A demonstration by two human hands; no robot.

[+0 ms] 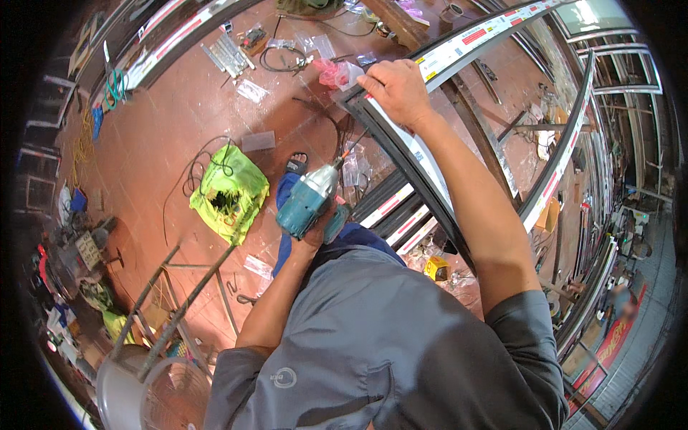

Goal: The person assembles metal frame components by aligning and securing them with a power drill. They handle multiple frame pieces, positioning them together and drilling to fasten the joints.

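My left hand [315, 228] grips a teal and silver power drill [309, 201], its fingers partly hidden behind the tool. A thin bit [353, 147] points up and right, its tip close to the dark outer edge of a metal frame [408, 168]; I cannot tell whether it touches. The frame has dark profiles with printed white protective film and is held at a slant. At its corner, my right hand [398, 89] is wrapped over the filmed profile. A crumpled pink plastic bag [337, 73] shows just beyond that corner.
A yellow-green bag [229, 190] with a torn opening lies on the red tiled floor. Metal strips [228, 57], cables and plastic scraps are scattered farther off. A metal stand [172, 315] and grey bin [129, 387] stand lower left. More profiles [566, 158] are at right.
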